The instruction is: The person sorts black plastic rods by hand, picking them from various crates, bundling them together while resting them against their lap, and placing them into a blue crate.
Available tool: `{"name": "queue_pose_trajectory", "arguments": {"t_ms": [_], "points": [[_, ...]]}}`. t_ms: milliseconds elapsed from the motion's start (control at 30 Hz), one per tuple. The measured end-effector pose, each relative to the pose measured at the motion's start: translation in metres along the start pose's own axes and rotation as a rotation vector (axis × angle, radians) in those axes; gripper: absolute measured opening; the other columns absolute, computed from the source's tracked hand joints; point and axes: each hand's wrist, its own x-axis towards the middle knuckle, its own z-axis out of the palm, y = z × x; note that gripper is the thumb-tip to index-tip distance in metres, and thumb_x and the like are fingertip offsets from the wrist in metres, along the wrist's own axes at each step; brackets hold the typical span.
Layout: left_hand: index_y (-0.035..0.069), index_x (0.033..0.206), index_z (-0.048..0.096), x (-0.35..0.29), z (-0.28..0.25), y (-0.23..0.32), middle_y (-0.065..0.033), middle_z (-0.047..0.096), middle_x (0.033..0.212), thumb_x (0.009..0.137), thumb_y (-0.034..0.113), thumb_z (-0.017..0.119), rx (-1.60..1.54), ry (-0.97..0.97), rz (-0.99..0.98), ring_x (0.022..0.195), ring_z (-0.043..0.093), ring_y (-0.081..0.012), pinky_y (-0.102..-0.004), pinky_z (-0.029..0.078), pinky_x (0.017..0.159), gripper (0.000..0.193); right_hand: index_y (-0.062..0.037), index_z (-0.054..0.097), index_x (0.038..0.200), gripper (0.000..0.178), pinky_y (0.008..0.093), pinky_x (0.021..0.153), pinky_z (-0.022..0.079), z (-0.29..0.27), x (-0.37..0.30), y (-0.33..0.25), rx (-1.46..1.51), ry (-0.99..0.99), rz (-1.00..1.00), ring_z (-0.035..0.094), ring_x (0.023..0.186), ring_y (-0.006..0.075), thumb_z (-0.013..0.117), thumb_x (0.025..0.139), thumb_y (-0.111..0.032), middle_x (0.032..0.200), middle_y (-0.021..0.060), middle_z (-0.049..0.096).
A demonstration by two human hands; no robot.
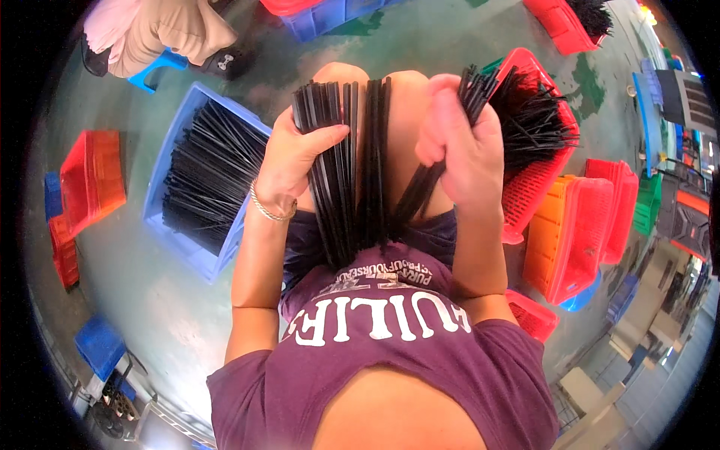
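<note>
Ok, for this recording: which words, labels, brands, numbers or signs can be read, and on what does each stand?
Purple T-shirt: large white lettering across the chest, clear enough to make out; wording not copied here.
Same shirt, nearer the hem: smaller pale lettering, curved and partly creased; also not copied.
Other person's dark shoe: a small pale mark, too small to read.
Black strips: no lettering I can make out.
</note>
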Motion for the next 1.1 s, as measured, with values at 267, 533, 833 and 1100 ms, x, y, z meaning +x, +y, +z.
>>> {"name": "queue_pose_trajectory", "arguments": {"t_ms": [267, 533, 833, 1100], "points": [[0.001, 0.099, 0.059, -0.002, 0.002, 0.0, -0.0022, 0.062, 0.09, 0.074, -0.001, 0.067, 0.059, 0.047, 0.027, 0.078, 0.059, -0.0103, -0.0247, 0.048, 0.073, 0.026, -0.0014, 0.062, 0.086, 0.013, 0.0193, 0.044, 0.038, 0.02, 0.008, 0.038, -0.316, -0.064, 0.168, 0.049, 0.051, 0.0036, 0.067, 0.081, -0.012, 0.064, -0.0023, 0.056], [0.0, 0.099, 0.059, -0.008, 0.011, 0.005, -0.0021, 0.062, 0.091, 0.073, -0.001, 0.067, 0.049, -0.055, 0.123, 0.077, 0.058, -0.0102, -0.0254, 0.047, 0.073, 0.027, 0.0008, 0.06, 0.091, 0.02, 0.0214, 0.047, 0.043, 0.011, 0.018, 0.052, -0.428, -0.028, 0.09, 0.052, 0.055, 0.005, 0.068, 0.079, -0.013, 0.069, 0.0004, 0.061], [0.0, 0.098, 0.06, -0.01, 0.014, 0.006, -0.0024, 0.061, 0.091, 0.072, -0.004, 0.068, 0.069, -0.018, 0.095, 0.079, 0.058, -0.0101, -0.0248, 0.048, 0.074, 0.028, 0.0015, 0.06, 0.09, 0.022, 0.0226, 0.055, 0.045, 0.014, 0.011, 0.047, -0.595, 0.065, 0.014, 0.053, 0.063, 0.0058, 0.069, 0.079, -0.014, 0.069, -0.0012, 0.059], [0.001, 0.094, 0.06, -0.008, 0.013, 0.006, -0.0009, 0.061, 0.087, 0.07, 0.0, 0.075, 0.105, 0.027, 0.072, 0.078, 0.056, -0.0096, -0.0241, 0.047, 0.073, 0.028, -0.0036, 0.06, 0.087, 0.013, 0.0166, 0.048, 0.036, 0.007, 0.014, 0.049, -0.329, 0.005, 0.098, 0.047, 0.056, 0.0014, 0.066, 0.083, -0.015, 0.069, -0.0034, 0.057]]}}
